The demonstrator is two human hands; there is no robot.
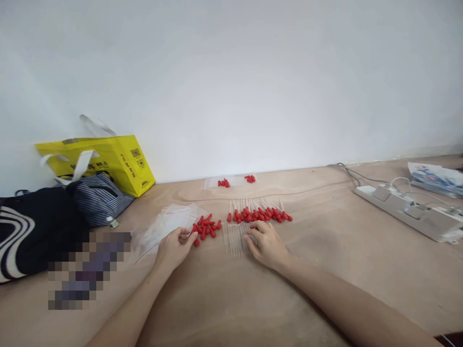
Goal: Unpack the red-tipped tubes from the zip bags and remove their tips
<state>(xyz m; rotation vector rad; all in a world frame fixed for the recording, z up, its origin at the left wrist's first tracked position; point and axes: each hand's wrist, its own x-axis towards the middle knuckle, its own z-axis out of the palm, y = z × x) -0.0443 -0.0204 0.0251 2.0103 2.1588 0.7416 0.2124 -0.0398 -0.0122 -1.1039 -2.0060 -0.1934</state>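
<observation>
Loose red rubber bulbs (203,230) lie in a small heap left of centre. My left hand (175,249) is at the near side of this heap, thumb and fingers closed on one red rubber bulb. To the right, clear thin dropper tubes (233,241) lie side by side in a row. My right hand (266,244) rests over the right end of that row, its fingers curled and closed at a tube; the grip is partly hidden. Just beyond, droppers (258,214) with red bulbs fitted on clear tubes lie in a row, bulbs towards me.
Clear zip bags (168,222) are piled beside my left hand. A filled clear bag (237,181) with red-bulbed droppers lies by the wall. Yellow bag (132,164), striped bag (99,200) and dark bag (43,231) stand left. A power strip (408,212) and packets (434,178) lie right.
</observation>
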